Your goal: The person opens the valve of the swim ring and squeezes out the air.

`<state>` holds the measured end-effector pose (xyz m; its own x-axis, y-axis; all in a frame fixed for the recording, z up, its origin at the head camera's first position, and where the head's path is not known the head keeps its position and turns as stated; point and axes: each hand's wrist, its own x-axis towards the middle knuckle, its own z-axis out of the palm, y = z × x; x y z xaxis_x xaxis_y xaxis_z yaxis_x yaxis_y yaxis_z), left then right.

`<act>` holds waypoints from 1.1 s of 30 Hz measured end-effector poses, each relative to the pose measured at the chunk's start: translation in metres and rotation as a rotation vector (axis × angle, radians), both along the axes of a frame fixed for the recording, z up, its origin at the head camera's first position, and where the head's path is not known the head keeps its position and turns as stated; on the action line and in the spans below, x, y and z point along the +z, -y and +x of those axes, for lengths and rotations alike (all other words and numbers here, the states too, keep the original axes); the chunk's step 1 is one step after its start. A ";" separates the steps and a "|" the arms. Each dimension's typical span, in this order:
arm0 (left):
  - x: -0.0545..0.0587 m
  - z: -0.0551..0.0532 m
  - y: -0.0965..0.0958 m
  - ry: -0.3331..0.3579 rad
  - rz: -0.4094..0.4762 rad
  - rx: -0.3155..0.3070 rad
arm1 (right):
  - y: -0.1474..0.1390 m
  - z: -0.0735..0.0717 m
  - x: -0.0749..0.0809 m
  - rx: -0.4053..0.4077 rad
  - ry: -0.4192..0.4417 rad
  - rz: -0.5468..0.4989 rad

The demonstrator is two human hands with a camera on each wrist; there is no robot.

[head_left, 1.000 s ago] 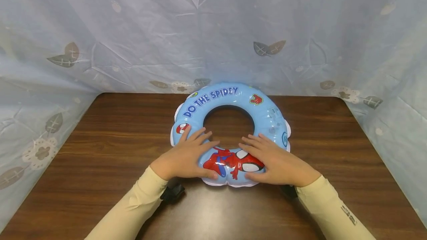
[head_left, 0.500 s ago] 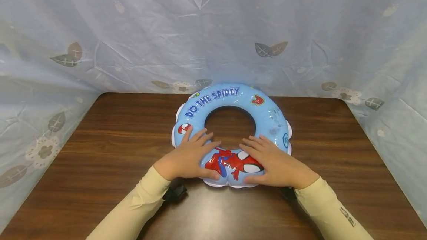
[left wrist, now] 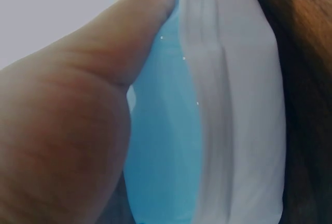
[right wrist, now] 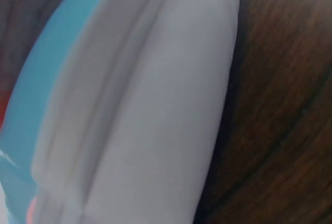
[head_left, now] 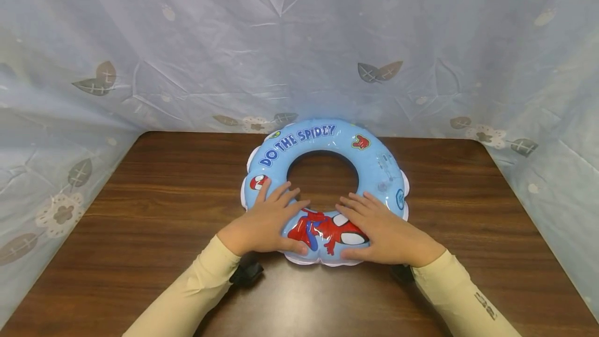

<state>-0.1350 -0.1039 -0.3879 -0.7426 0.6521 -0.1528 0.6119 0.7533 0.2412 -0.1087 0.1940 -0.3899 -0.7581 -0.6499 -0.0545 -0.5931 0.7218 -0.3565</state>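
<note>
A light blue inflatable swim ring (head_left: 348,142) with red cartoon figures and "DO THE SPIDEY" lettering lies flat toward the back of the table. Across its near left part rests my left hand (head_left: 264,222), fingers spread and pointing away. My right hand (head_left: 386,230) lies over the near right part, its fingers reaching the inner hole. Both thumbs sit near the front edge, either side of the red figure. In the left wrist view, the thumb (left wrist: 140,16) lies along the ring's blue top, above its white underside (left wrist: 254,105). The right wrist view shows the ring's white side (right wrist: 155,105) close up.
The dark wooden table (head_left: 154,212) has rounded far corners. A pale curtain (head_left: 210,40) with leaf and flower prints hangs behind it and along both sides, close to the ring's far edge. Black wrist straps (head_left: 246,272) show under the cream sleeves (head_left: 187,295).
The head view has shifted slightly. Both hands keep their places on the swim ring, and the ring stays where it was.
</note>
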 end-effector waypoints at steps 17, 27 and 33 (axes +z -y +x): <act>-0.002 0.000 -0.001 -0.020 -0.012 -0.001 | 0.002 0.002 0.000 -0.009 0.011 0.006; -0.002 0.003 -0.002 -0.014 0.016 0.003 | 0.003 0.003 -0.002 -0.010 0.018 0.013; 0.000 0.004 -0.003 -0.020 -0.003 -0.003 | 0.004 0.003 -0.003 -0.016 0.026 0.016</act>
<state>-0.1315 -0.1009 -0.3883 -0.7433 0.6542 -0.1396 0.6192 0.7519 0.2264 -0.1058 0.1901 -0.3931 -0.7665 -0.6367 -0.0848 -0.5722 0.7368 -0.3602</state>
